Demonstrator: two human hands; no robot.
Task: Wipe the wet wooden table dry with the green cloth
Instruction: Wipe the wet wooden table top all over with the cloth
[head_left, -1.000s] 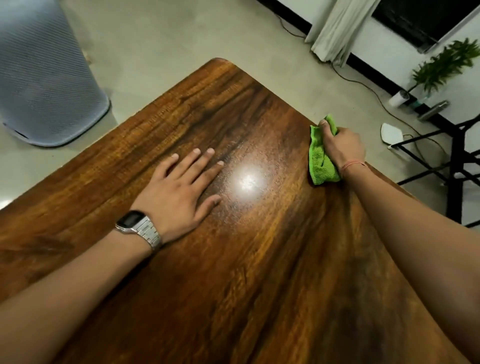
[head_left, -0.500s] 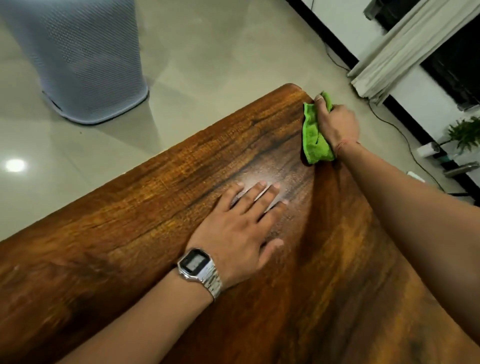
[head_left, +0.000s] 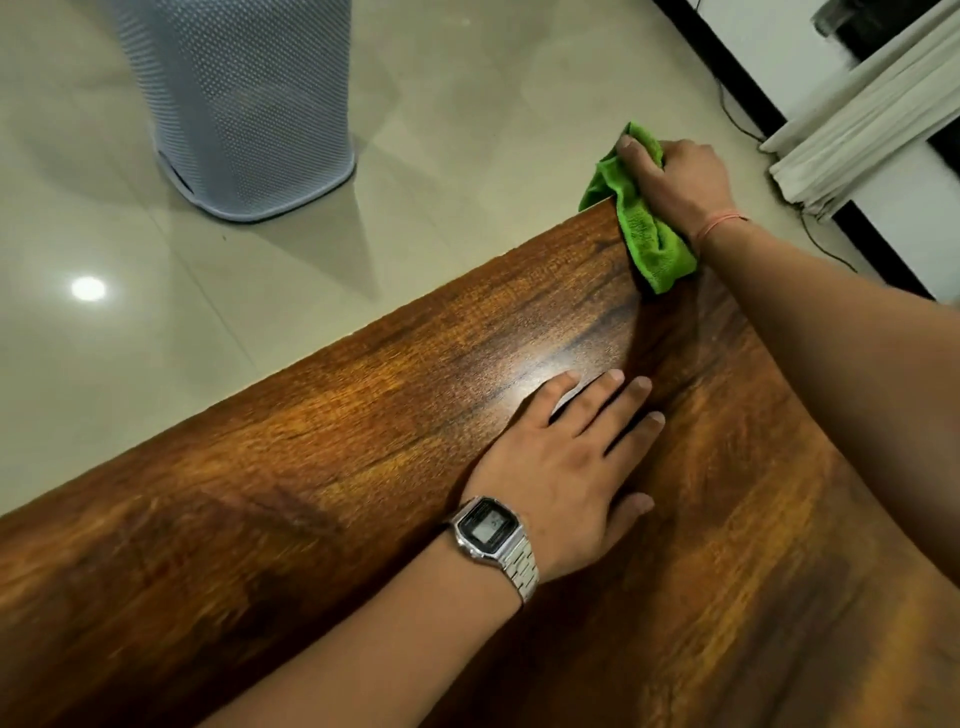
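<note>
The right hand (head_left: 675, 179) grips the bunched green cloth (head_left: 644, 223) at the far corner of the wooden surface (head_left: 311, 467), its fingers curled over the top of the fabric and pressing it down. Part of the cloth hangs past the corner edge above the floor, while the lower fold lies on the wood just in front of the wrist, which carries a thin pink string (head_left: 719, 221). The left hand (head_left: 566, 462) lies flat on the surface nearer the person, palm down, fingers spread and pointing towards the far corner, well apart from the cloth. A silver digital watch (head_left: 488, 530) sits on the left wrist. A pale sheen of reflected light shows on the wood just beyond the left fingertips. Beyond the surface, on the tiled floor (head_left: 156, 312), stands a grey perforated bin (head_left: 239, 104). A light curtain (head_left: 862, 124) hangs at the upper right beside a white wall.
</note>
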